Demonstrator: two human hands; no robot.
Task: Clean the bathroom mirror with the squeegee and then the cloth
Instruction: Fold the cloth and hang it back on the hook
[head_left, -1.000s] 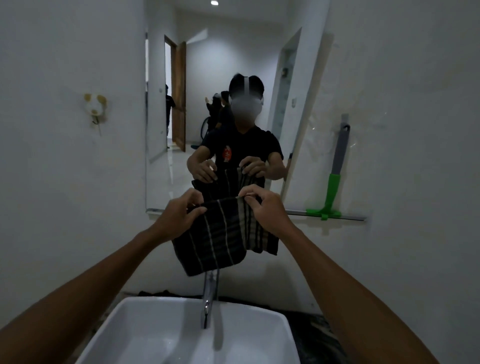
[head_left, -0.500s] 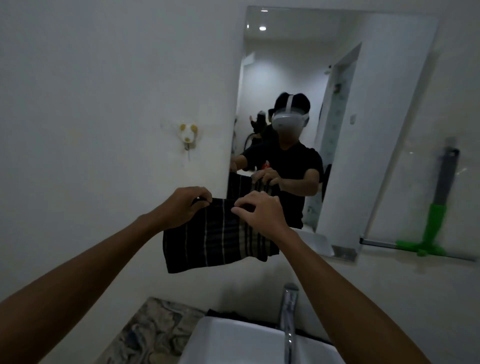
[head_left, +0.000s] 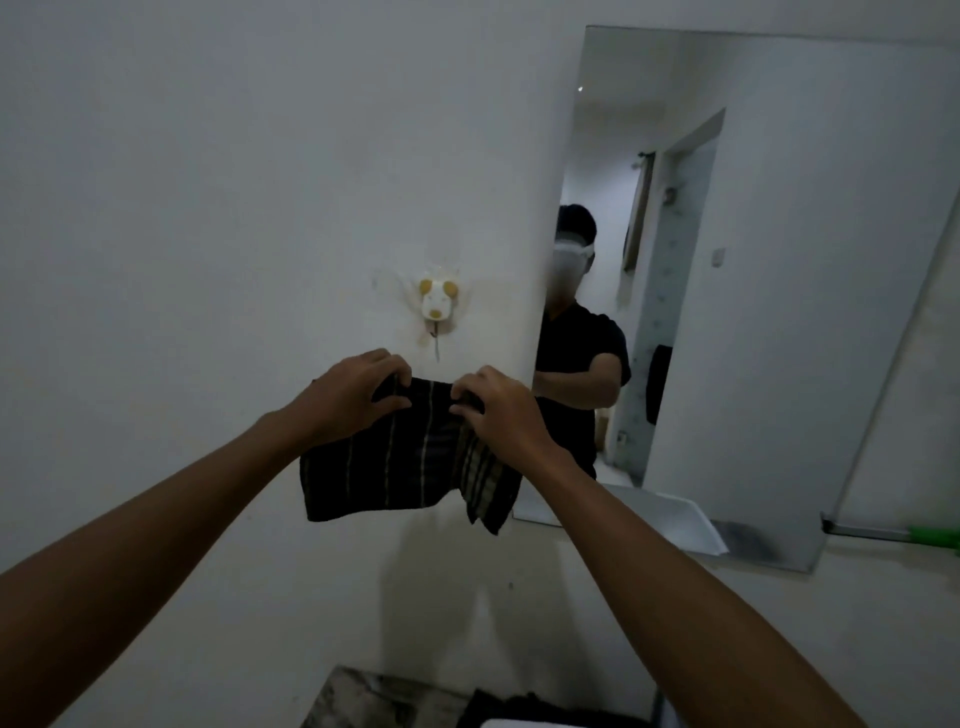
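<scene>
A dark cloth (head_left: 400, 462) with pale stripes hangs in front of the white wall, held up by its top edge. My left hand (head_left: 348, 395) pinches its left top corner and my right hand (head_left: 498, 410) pinches the top edge further right. The cloth's top edge is just below a small animal-shaped wall hook (head_left: 438, 304). The mirror (head_left: 810, 291) is on the wall to the right of both hands. Only the green end of the squeegee (head_left: 935, 535) shows at the right edge, on a metal rail under the mirror.
A marbled counter (head_left: 374, 701) and a sliver of the white sink (head_left: 561, 723) lie at the bottom edge. The mirror reflects a person in a dark shirt and a doorway behind them.
Both hands have carried the cloth left, from in front of the mirror to the wall hook. My view has swung left and up, so sink and tap have dropped out of sight.
</scene>
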